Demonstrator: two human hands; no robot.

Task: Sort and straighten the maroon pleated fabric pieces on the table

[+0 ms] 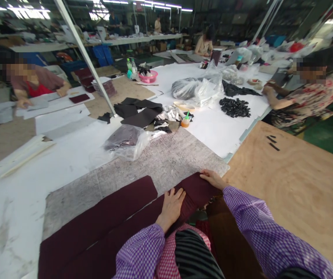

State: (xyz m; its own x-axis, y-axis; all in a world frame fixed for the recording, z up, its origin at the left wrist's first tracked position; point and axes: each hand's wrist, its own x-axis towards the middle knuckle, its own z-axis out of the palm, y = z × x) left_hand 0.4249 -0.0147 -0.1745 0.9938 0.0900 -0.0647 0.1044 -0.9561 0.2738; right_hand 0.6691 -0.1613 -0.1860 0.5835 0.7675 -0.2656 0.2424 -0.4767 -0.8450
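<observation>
My left hand (171, 207) lies flat with its fingers spread on a long dark maroon fabric strip (105, 242) at the near edge of the table. My right hand (213, 179) pinches the far edge of a maroon fabric piece (197, 190), which reaches out past the table's near edge. Whether this piece is separate from the strip under my left hand, I cannot tell. A second maroon strip (102, 211) rests alongside on the scuffed grey board (166, 159), a narrow gap between the two. Purple checked sleeves cover both my forearms.
Beyond the board sit a plastic bag (128, 140), black sheets (138, 112) and a glue pot (185, 122). Black scraps (235, 107) are heaped farther right. A plywood table (294, 182) adjoins at right. A slanted metal pole (86, 58) rises at left. Co-workers sit on both sides.
</observation>
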